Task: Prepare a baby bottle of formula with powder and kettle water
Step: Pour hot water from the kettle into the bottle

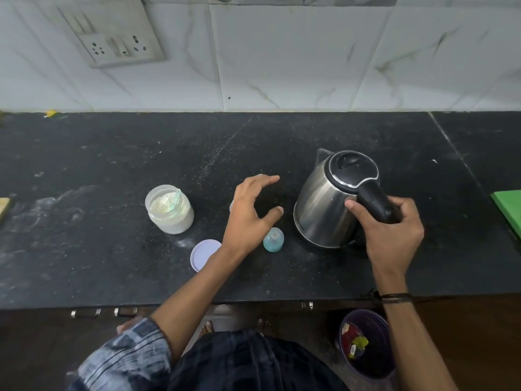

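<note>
A steel kettle (324, 204) with a black lid stands on the dark counter (112, 277), right of centre. My right hand (392, 230) grips its black handle. My left hand (251, 213) hovers open over the counter, fingers spread, just left of the kettle. Below its thumb a small blue teat cap (273, 239) sits on the counter. An open jar of white powder (169, 210) with a clear scoop inside stands to the left. Its pale round lid (201, 253) lies flat near my left forearm. A bluish object is mostly hidden behind my left hand.
A white tiled wall with a socket plate (118, 43) rises behind the counter. A green board (510, 210) lies at the right edge, a wooden piece (4, 207) at the left edge. A purple bin (366, 342) stands on the floor below right.
</note>
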`<state>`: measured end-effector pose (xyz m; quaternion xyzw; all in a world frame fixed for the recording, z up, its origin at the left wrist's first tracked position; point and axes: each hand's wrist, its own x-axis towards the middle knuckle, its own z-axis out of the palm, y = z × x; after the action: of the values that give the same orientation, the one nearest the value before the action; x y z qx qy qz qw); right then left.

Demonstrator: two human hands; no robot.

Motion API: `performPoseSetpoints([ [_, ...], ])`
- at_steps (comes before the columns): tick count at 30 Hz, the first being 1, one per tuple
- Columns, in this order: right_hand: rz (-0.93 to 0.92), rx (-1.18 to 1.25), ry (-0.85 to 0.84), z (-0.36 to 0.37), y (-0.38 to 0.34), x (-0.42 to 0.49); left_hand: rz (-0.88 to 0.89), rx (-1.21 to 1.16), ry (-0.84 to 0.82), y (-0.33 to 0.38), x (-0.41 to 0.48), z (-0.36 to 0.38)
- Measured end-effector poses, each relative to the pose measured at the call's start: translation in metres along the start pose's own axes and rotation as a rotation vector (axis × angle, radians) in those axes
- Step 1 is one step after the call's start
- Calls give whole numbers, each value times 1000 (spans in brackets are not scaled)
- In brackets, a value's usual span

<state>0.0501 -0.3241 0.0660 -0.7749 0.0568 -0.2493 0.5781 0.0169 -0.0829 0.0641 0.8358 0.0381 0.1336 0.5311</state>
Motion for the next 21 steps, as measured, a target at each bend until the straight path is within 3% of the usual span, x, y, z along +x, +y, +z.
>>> performPoseSetpoints([
  [8,-59,49,-168,-8,-7,25,-51,6,164,-29,-13,-16],
  [21,-162,68,-480,5,-12,77,-453,1,56,-59,1,-18],
])
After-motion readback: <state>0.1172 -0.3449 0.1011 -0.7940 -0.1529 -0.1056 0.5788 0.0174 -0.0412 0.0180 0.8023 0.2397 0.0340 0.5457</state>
